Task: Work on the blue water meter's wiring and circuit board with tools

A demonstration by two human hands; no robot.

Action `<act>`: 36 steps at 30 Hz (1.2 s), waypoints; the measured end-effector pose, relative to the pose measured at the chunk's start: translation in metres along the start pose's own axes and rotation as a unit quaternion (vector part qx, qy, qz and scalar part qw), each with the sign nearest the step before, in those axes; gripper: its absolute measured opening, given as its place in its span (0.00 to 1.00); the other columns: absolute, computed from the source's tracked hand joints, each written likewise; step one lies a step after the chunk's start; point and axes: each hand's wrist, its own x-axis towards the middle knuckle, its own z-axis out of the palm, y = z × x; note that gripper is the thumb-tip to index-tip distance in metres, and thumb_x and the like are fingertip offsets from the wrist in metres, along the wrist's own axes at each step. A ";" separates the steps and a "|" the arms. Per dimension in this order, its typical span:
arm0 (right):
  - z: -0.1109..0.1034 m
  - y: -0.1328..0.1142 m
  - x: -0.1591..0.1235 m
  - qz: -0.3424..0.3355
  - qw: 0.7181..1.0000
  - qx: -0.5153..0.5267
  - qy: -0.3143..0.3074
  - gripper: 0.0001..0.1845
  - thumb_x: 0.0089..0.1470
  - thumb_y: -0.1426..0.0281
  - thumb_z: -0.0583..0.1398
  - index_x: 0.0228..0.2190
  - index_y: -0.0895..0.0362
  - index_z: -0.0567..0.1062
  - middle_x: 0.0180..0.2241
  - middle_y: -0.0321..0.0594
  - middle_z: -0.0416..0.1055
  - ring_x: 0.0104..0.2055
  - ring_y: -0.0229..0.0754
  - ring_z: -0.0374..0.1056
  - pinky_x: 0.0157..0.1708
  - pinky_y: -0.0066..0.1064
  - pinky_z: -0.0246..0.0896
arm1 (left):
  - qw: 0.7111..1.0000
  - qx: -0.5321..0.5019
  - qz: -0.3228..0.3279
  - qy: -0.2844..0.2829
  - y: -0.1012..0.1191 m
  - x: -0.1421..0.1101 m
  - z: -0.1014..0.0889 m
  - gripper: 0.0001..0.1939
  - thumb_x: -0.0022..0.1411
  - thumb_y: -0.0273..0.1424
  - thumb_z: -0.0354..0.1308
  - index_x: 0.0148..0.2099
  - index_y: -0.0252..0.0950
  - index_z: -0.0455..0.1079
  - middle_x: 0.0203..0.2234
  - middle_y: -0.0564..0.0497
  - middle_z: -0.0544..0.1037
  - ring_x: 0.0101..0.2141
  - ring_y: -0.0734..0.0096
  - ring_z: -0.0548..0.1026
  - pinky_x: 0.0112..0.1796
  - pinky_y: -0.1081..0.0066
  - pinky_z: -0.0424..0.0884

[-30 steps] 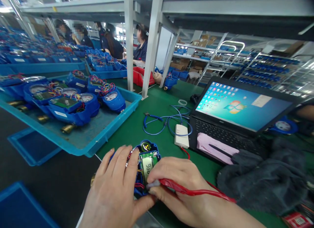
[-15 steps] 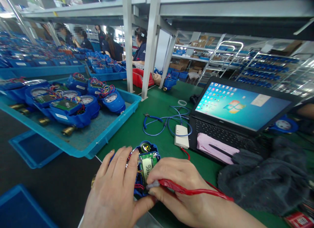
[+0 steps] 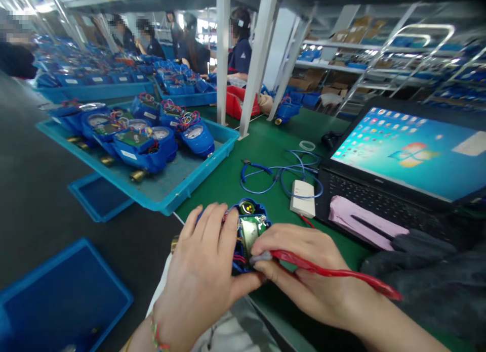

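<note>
A blue water meter [image 3: 261, 208] lies at the table's front edge, its casing open on a green circuit board with a small display [image 3: 249, 229] that shows no readable digits. My left hand [image 3: 207, 251] is wrapped over the meter's left side, gripping it and hiding that part. Between thumb and fingers, my right hand [image 3: 311, 261] pinches a grey-tipped probe [image 3: 261, 257] on a red cable [image 3: 334, 270]. The probe's tip presses against the lower edge of the board; the exact contact point is hidden. Red wires show beside it inside the casing.
A light-blue tray [image 3: 205, 185] of several meters stands left. On the right are a laptop [image 3: 398, 155], a white box [image 3: 302, 198] with blue cable, a pink cloth [image 3: 360, 220] and a dark cloth [image 3: 425, 271]. Metal posts [image 3: 258, 63] rise behind. Several people work beyond.
The camera view has shifted, so everything sits further right and a little higher. Digits on the meter's display are gone. Both hands keep their hold on meter and probe.
</note>
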 end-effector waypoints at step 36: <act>0.000 0.012 -0.003 0.098 0.994 0.029 0.038 0.08 0.55 0.75 0.58 0.38 0.54 0.71 0.34 0.35 0.73 0.34 0.37 0.70 0.36 0.27 0.65 | 0.999 -0.029 -0.032 -0.020 -0.004 0.006 -0.001 0.38 0.52 0.52 0.59 0.53 0.24 0.65 0.48 0.35 0.71 0.49 0.48 0.68 0.51 0.47 0.65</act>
